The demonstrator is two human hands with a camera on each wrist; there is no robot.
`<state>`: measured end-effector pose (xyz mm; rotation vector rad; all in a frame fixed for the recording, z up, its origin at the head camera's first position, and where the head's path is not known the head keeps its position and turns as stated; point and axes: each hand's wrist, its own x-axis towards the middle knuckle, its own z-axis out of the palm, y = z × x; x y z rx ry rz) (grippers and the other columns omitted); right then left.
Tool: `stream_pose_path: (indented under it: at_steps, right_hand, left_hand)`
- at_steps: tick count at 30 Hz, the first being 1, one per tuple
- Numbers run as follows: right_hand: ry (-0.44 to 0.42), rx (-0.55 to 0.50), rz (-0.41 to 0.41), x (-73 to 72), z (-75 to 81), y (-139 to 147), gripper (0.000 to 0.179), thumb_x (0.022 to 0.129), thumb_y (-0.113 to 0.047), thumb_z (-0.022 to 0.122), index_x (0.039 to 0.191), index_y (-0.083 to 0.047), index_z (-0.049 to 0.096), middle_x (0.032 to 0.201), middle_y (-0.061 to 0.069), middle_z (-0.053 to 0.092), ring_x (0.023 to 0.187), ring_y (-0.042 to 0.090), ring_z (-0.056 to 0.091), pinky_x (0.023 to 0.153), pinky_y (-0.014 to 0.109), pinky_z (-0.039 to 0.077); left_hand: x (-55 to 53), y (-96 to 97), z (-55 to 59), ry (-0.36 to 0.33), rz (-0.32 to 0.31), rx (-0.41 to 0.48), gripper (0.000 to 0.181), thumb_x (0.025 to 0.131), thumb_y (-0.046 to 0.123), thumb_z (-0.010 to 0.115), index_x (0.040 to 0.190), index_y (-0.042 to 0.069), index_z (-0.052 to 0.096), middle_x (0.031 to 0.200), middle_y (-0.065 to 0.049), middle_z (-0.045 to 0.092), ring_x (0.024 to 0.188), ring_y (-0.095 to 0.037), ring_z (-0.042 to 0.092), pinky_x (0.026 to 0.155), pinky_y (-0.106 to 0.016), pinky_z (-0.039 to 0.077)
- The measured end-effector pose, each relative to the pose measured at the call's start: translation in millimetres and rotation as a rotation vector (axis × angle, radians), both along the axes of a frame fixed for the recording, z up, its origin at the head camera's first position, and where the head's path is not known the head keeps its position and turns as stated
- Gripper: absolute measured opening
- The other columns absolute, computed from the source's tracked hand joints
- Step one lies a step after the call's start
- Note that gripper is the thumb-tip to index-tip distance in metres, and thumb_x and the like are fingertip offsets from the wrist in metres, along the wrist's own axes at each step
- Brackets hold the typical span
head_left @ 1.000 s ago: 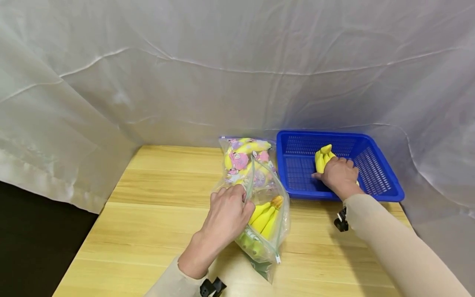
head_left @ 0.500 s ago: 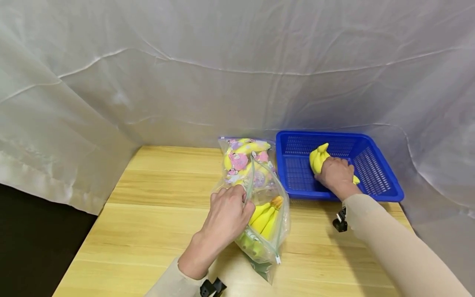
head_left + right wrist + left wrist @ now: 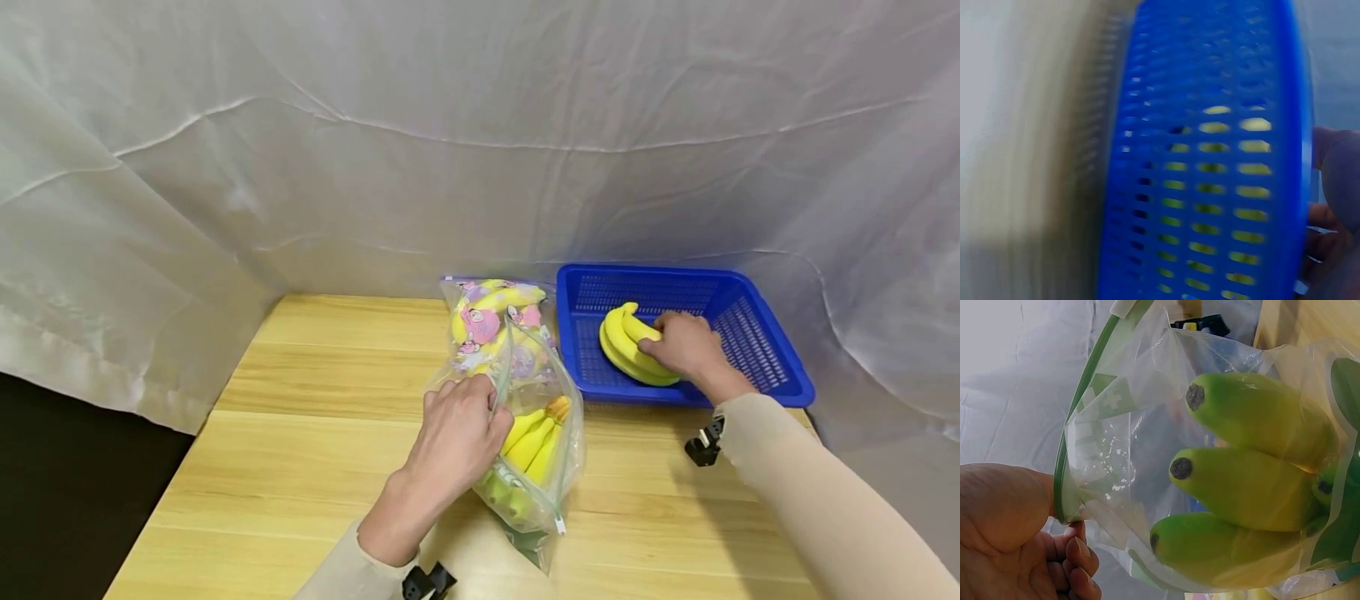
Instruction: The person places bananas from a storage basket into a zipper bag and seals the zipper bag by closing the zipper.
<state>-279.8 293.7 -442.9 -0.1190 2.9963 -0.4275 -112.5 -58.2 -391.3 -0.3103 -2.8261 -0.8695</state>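
Observation:
My left hand [image 3: 465, 421] pinches the zipper edge of a clear zip-lock bag [image 3: 573, 442]. The bag's mouth gapes, and a bunch of bananas [image 3: 534, 446] shows inside. In the left wrist view, green-tipped banana ends [image 3: 1241, 481] press against the plastic, and thumb and finger meet on the green zipper strip [image 3: 1072, 412]. Over the blue basket [image 3: 573, 354], my right hand [image 3: 686, 342] is at the right side of another banana bunch [image 3: 622, 342], its thumb overlapping the top banana. Slots in the basket wall [image 3: 1210, 81] show yellow in the right wrist view; the right fingertips are partly hidden.
A second zip bag with a pink cartoon print [image 3: 482, 325] lies behind the open one, with bananas inside. It sits just left of the basket. Grey cloth [image 3: 480, 167] hangs behind the wooden table [image 3: 322, 467], whose left edge borders a dark area.
In the basket, the banana bunch has turned and come down to the left, lying flatter. My right hand has shifted slightly right off much of it. The left hand and bag stay put.

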Motion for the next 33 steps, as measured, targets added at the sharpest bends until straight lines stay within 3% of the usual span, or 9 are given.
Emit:
stream_pose_path:
  at_steps: [3, 9, 15, 24, 29, 33]
  right_hand:
    - [0.108, 0.096, 0.004, 5.7, -10.2, -8, 0.073, 0.096, -0.051, 0.065, 0.133, 0.012, 0.056, 0.128, 0.036, 0.056, 0.119, 0.057, 0.046, 0.097, 0.077, 0.035]
    - [0.246, 0.287, 0.046, 8.7, -21.0, -20, 0.086, 0.086, -0.056, 0.081, 0.127, 0.014, 0.052, 0.119, 0.035, 0.055, 0.114, 0.054, 0.049, 0.094, 0.073, 0.04]
    - [0.209, 0.363, 0.047, 1.8, -20.0, -32, 0.087, 0.087, -0.053, 0.08, 0.128, 0.016, 0.048, 0.118, 0.036, 0.054, 0.116, 0.054, 0.049, 0.097, 0.072, 0.04]
    - [0.129, 0.396, -0.021, -5.6, -18.8, -44, 0.088, 0.089, -0.055, 0.075, 0.125, 0.019, 0.046, 0.115, 0.038, 0.052, 0.117, 0.056, 0.047, 0.101, 0.073, 0.038]
    - [0.087, 0.391, -0.045, -7.5, -16.5, -43, 0.09, 0.09, -0.056, 0.072, 0.125, 0.021, 0.043, 0.111, 0.038, 0.05, 0.115, 0.056, 0.046, 0.101, 0.073, 0.037]
    - [0.117, 0.359, -0.054, -6.9, -9.5, -44, 0.088, 0.09, -0.056, 0.073, 0.122, 0.021, 0.044, 0.11, 0.038, 0.05, 0.115, 0.058, 0.047, 0.101, 0.074, 0.038]
  left_hand:
    - [0.4, 0.3, -0.1, 0.0, -0.004, 0.003, 0.023, 0.093, 0.017, 0.06, 0.074, 0.017, 0.047, 0.067, 0.004, 0.04, 0.067, -0.02, 0.04, 0.073, -0.037, 0.03]
    - [1.1, 0.9, 0.4, 0.01, -0.007, 0.001, 0.022, 0.092, 0.016, 0.06, 0.074, 0.018, 0.047, 0.066, 0.005, 0.04, 0.067, -0.02, 0.04, 0.073, -0.036, 0.031]
    - [2.0, 0.5, 1.0, 0.005, -0.005, -0.001, 0.022, 0.092, 0.017, 0.059, 0.074, 0.018, 0.046, 0.067, 0.005, 0.039, 0.067, -0.02, 0.039, 0.073, -0.036, 0.03]
    - [2.4, -0.1, 2.7, 0.024, -0.004, -0.004, 0.022, 0.092, 0.017, 0.059, 0.074, 0.018, 0.046, 0.067, 0.004, 0.04, 0.067, -0.02, 0.039, 0.073, -0.036, 0.031]
    - [2.8, -0.4, 3.8, 0.031, -0.005, -0.005, 0.022, 0.092, 0.017, 0.06, 0.074, 0.018, 0.047, 0.066, 0.004, 0.041, 0.067, -0.02, 0.04, 0.073, -0.036, 0.031]
    - [3.5, -1.2, 5.0, 0.025, -0.007, -0.002, 0.022, 0.092, 0.017, 0.059, 0.075, 0.018, 0.047, 0.067, 0.004, 0.04, 0.067, -0.02, 0.039, 0.073, -0.037, 0.031]
